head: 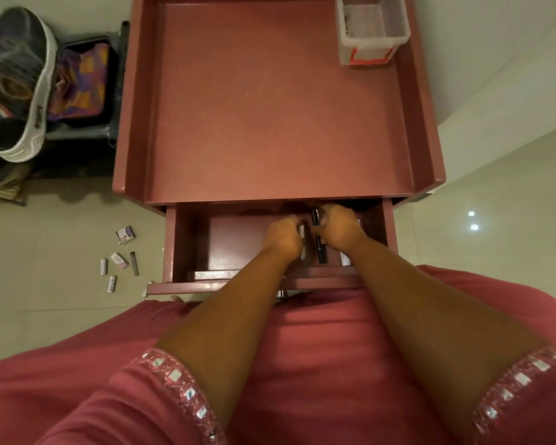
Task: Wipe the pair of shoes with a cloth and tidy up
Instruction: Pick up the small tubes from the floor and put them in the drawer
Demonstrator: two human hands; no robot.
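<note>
A dark sneaker (13, 75) with a white sole stands at the far left on a low rack, beside a colourful cloth (81, 81) in a black tray. Both of my hands reach into the open drawer (170, 242) of a red-brown bedside table (270, 101). My left hand (283, 236) is curled round a small white thing (301, 232). My right hand (337, 229) is curled beside it, its fingers on a black pen (320, 248) that lies between the two hands. The second shoe is not plainly visible.
A clear plastic container (371, 30) stands at the table top's far right corner. Several small packets and tubes (119, 258) lie on the pale floor left of the drawer. A white wall runs along the right side.
</note>
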